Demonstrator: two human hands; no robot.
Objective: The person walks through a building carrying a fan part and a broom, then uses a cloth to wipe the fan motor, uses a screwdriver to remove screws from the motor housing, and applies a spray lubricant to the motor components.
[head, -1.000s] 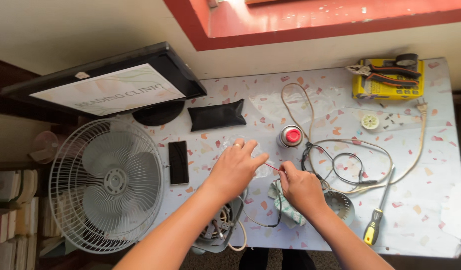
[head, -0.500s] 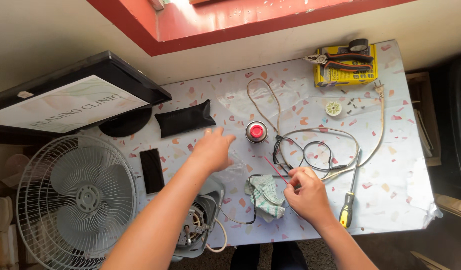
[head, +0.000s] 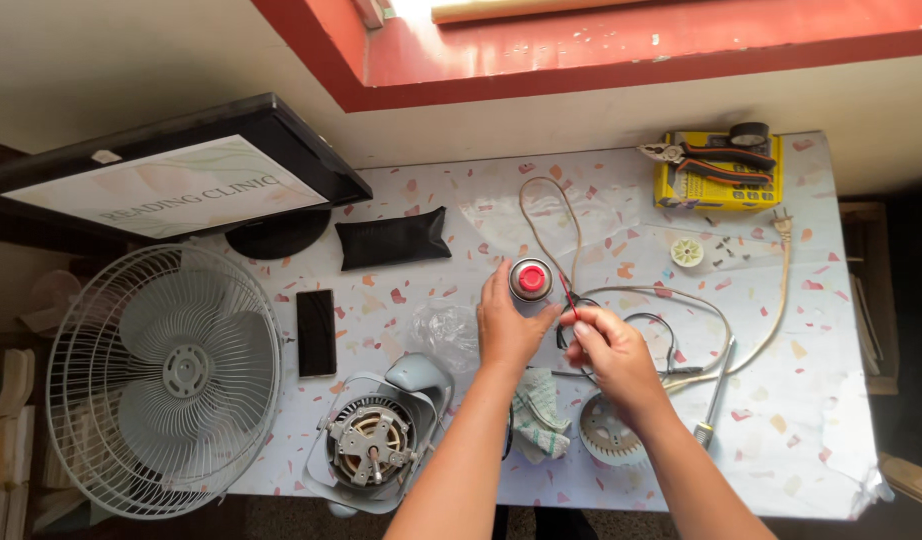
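My left hand (head: pixel 508 325) wraps around a small spray can with a red cap (head: pixel 530 280) that stands upright in the middle of the table. My right hand (head: pixel 606 350) pinches a thin red straw (head: pixel 567 297) whose far end reaches the can's top. Below my hands lie a crumpled greenish cloth (head: pixel 536 415) and a round grey ribbed fan part (head: pixel 609 435). A fan motor in its grey housing (head: pixel 373 440) rests at the table's front edge, left of my left forearm.
A white fan guard with blades (head: pixel 161 375) leans at the left. A black phone (head: pixel 316 332), black pouch (head: pixel 393 238), framed sign (head: pixel 171 185), clear plastic bag (head: pixel 446 330), coiled cords (head: pixel 671 310), screwdriver (head: pixel 714 395), white knob (head: pixel 687 252) and yellow pack with pliers (head: pixel 721 170) sit around.
My left hand moved from the table's middle to the spray can and closed on it. My right hand rose from the cloth area, bringing the red straw to the can's top.
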